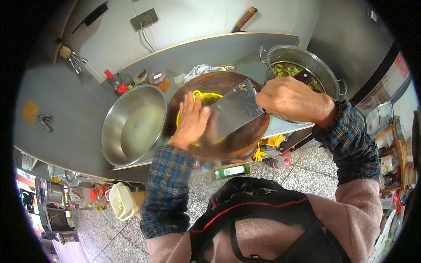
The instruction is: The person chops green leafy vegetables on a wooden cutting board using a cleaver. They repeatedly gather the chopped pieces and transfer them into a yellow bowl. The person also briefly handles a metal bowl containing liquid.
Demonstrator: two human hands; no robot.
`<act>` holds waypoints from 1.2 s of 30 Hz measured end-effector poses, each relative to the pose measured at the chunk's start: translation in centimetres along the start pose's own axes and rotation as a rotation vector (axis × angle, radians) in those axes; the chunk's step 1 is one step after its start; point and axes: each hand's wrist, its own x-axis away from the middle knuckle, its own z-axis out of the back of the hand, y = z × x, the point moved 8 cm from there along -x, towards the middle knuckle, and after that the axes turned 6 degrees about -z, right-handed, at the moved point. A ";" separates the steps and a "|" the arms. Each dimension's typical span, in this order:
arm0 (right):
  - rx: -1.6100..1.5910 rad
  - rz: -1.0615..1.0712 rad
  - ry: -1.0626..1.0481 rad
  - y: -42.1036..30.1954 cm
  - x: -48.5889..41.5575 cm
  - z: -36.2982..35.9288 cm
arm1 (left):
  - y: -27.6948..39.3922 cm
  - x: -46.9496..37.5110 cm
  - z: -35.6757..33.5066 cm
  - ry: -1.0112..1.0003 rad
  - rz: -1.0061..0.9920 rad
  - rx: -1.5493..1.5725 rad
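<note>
My right hand (285, 96) grips the handle of a broad cleaver (237, 106), its blade slanting over a yellow plastic basin (210, 97) on the round wooden chopping board (252, 134). Bits of chopped greens cling to the blade near its upper edge. At the basin's left side lies my left hand (194, 120), fingers extended; whether it touches or holds the rim is hard to tell. Dark greens show inside the basin, and much of it is hidden by the blade and hand. Partly behind my right hand stands a steel pot (296, 51) with chopped greens and a dark-handled utensil.
A steel bowl of cloudy liquid (143, 131) stands left of the board. Behind are a red-capped bottle (115, 82), lidded jars (159, 80) and a checked cloth (200, 71). Another knife handle (246, 19) shows at the wall. A white bin (121, 201) stands lower left.
</note>
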 end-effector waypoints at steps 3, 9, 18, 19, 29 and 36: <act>-0.050 0.030 0.042 0.1 0.0 0.4 | 6.0 0.6 2.7 0.169 -0.375 0.022; 0.044 0.152 0.093 -1.3 -0.5 0.5 | 12.5 0.3 2.5 0.101 -0.568 0.153; 0.077 0.196 0.036 -1.7 -0.2 -0.6 | 2.7 -1.3 0.7 0.046 -0.189 0.101; 0.029 0.176 0.044 -1.3 0.0 -0.5 | 1.4 -1.1 1.1 0.063 -0.127 0.103; -0.975 -0.693 0.106 6.3 5.3 -6.6 | -6.9 3.7 8.2 0.690 0.036 0.863; -1.691 -0.921 0.324 2.9 4.2 -14.5 | -0.3 2.9 7.6 0.786 -0.073 0.643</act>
